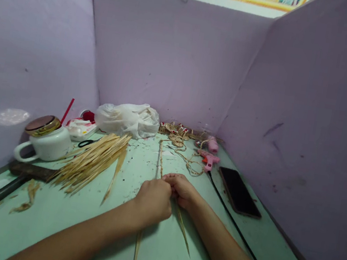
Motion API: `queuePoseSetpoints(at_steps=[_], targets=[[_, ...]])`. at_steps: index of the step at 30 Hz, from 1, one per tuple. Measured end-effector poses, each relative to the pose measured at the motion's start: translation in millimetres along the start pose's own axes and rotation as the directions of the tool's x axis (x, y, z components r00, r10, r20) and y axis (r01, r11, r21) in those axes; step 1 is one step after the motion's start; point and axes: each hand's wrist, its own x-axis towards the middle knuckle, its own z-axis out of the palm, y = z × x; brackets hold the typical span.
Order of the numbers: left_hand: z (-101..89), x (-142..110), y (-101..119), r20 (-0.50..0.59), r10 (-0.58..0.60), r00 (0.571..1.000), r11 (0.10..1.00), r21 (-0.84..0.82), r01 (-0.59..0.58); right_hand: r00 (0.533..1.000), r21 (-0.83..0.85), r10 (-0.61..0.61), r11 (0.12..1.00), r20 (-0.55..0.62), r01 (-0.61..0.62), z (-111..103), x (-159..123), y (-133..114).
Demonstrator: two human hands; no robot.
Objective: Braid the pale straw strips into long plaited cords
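A thin braided straw cord point(161, 156) runs from the far part of the table toward me and ends at my hands. My left hand point(155, 199) is closed in a fist around the straw strands at its near end. Beside and touching it, my right hand point(180, 190) pinches the strands with thumb and fingers. One loose straw strand point(183, 232) trails out below my right hand, and another strand point(136, 251) hangs toward me under my left. The fingers partly hide where the strands cross.
Dried straw strips point(94, 161) lie at left, near a lidded white mug point(49, 145), a hammer point(33, 171) and scissors point(86, 143). A plastic bag point(129, 118) and woven straw pieces point(177, 135) sit at the back. At right are a pink glue gun point(210, 158), its cord, and a phone point(239, 192). Purple panels surround the table.
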Motion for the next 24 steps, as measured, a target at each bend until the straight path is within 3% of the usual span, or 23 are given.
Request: queuePoseSetpoints(at_steps=[2,4,7,10,12,20,24], targets=[[-14.9,10.3,-3.6,-0.117,0.032,0.993,0.997,0.079,-0.023,0.999,0.014,0.015,1.0,0.049,-0.016,-4.2,1.0,-1.7],[-28.0,21.7,-8.5,-0.214,-0.068,0.974,0.996,-0.076,0.053,0.996,-0.017,0.009,1.0,0.088,-0.007,-8.0,2.2,-2.7],[-32.4,34.1,-15.6,0.062,-0.301,0.952,0.835,-0.466,0.294,0.992,-0.064,-0.013,0.998,0.122,0.021,-11.4,4.1,-1.5],[-21.8,39.1,-21.6,0.363,-0.264,0.894,0.644,-0.623,0.444,0.988,-0.03,-0.05,0.998,0.149,0.055,-11.5,5.3,1.3],[-14.8,40.6,-25.3,0.423,-0.226,0.878,0.612,-0.639,0.466,0.986,-0.011,-0.078,0.997,0.145,0.081,-10.6,4.8,2.5],[-8.7,41.2,-33.8,0.296,-0.259,0.919,0.812,-0.448,0.373,0.977,-0.257,-0.198,0.943,0.073,0.21,-6.9,2.6,2.5],[-3.3,38.5,-30.4,0.186,-0.207,0.96,0.857,-0.439,0.27,0.957,-0.482,-0.289,0.837,0.013,0.259,-10.7,5.4,2.6]])
